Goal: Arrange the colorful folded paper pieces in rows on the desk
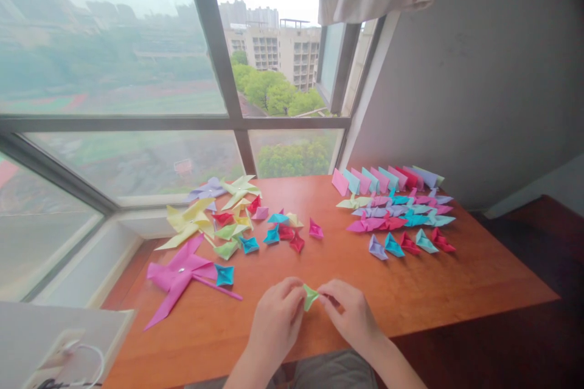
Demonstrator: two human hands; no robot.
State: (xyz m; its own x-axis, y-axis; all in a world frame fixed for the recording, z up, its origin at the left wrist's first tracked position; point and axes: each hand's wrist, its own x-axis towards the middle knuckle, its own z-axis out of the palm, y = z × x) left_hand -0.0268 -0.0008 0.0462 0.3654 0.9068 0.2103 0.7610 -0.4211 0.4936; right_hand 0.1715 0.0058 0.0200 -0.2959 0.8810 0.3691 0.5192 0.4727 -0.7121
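Note:
A small light-green folded paper piece [311,297] is held between my two hands, just above the front part of the wooden table [410,304]. My left hand [280,310] pinches its left side, with the fingertips partly hidden behind the hand. At its right corner, my right hand [347,307] grips the paper between thumb and index finger. Closest to my hands on the left lies a blue folded paper boat [224,275]. A row of paper boats [409,244] in purple, blue, red and light teal stands to the right.
Paper pinwheels lie at the left, among them a magenta pinwheel [181,270] and a yellow pinwheel [188,223]. Several small paper boats [285,232] cluster mid-table. Rows of paper cranes [396,209] and folded cards [383,179] stand back right. Windows border the table's far side.

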